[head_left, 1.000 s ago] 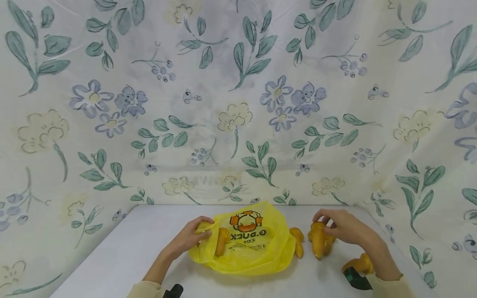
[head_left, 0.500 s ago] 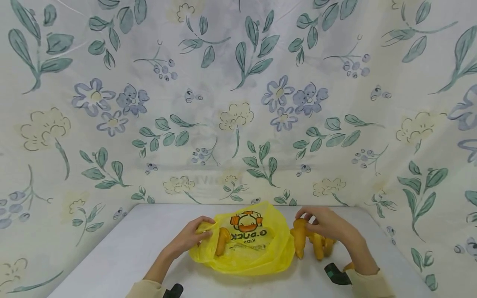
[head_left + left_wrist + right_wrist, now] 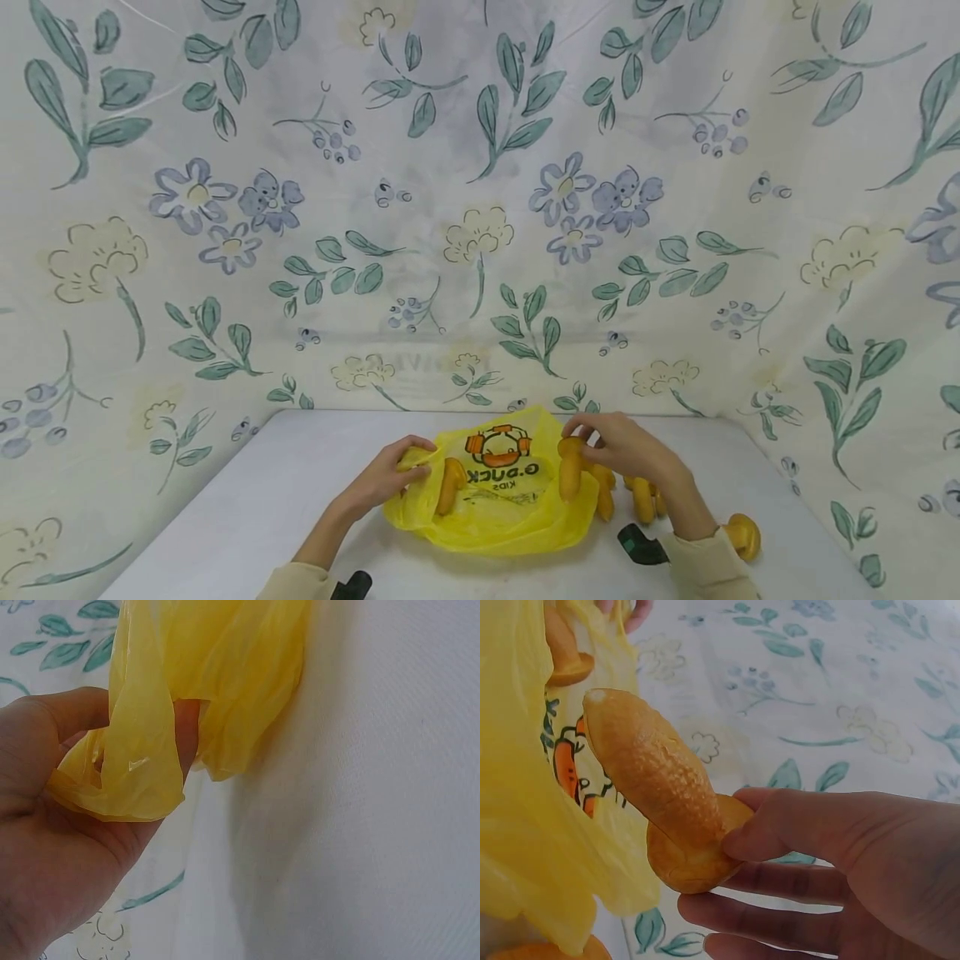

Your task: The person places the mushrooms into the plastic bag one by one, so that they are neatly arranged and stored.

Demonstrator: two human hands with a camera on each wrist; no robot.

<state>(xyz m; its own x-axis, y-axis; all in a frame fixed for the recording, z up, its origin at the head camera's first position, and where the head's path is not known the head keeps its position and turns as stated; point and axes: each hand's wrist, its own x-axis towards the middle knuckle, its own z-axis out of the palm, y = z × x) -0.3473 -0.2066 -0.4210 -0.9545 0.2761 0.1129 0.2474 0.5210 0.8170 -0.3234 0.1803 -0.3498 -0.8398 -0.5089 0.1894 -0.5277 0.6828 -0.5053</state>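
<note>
A yellow plastic bag [image 3: 495,529] with a printed cartoon duck lies on the table, its mouth spread. My left hand [image 3: 386,475] holds the bag's left edge; in the left wrist view, thin yellow film [image 3: 142,765] wraps over its fingers. One orange-yellow mushroom [image 3: 450,487] shows at the bag's left side. With my right hand [image 3: 626,446] I pinch another mushroom [image 3: 570,479] by its cap, stem pointing down, overlapping the bag's right side. Seen from the right wrist, thumb and fingers grip that cap and the rough stem [image 3: 652,765] points at the bag.
Just right of the bag lies a mushroom [image 3: 604,500], with more mushrooms [image 3: 642,500] beside it. Another mushroom [image 3: 742,537] sits by my right sleeve. A flower-printed cloth [image 3: 480,250] stands behind the white table [image 3: 247,508].
My right hand has picked up a mushroom from the group on the right and carried it left to the bag. My left hand stays at the bag's edge.
</note>
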